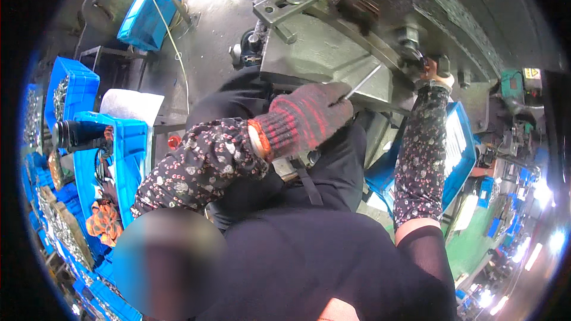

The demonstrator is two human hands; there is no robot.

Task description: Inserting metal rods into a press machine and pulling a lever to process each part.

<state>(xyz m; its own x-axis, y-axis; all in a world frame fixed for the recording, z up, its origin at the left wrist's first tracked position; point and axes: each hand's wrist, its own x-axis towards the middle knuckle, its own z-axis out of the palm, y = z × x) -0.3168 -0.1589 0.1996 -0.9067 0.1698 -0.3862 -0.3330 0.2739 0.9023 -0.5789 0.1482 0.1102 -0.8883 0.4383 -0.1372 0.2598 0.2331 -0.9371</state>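
My left hand (312, 116), in a dark grey and red knitted glove, is closed on a thin metal rod (364, 81). The rod points up and to the right, over the edge of a grey metal machine bed (315, 47). My right arm reaches forward in a floral sleeve. At its end my right hand (439, 74) is small and in shadow beside a metal fitting (409, 41) on the machine. Its fingers are mostly hidden, so I cannot see whether they hold anything.
A clamp plate with an upright bolt (291, 1) sits on the machine bed's far side. Blue crates stand at left, one holding small metal parts (59, 98). Another blue crate (461, 142) is under my right forearm. An orange patterned cloth (104, 223) lies at lower left.
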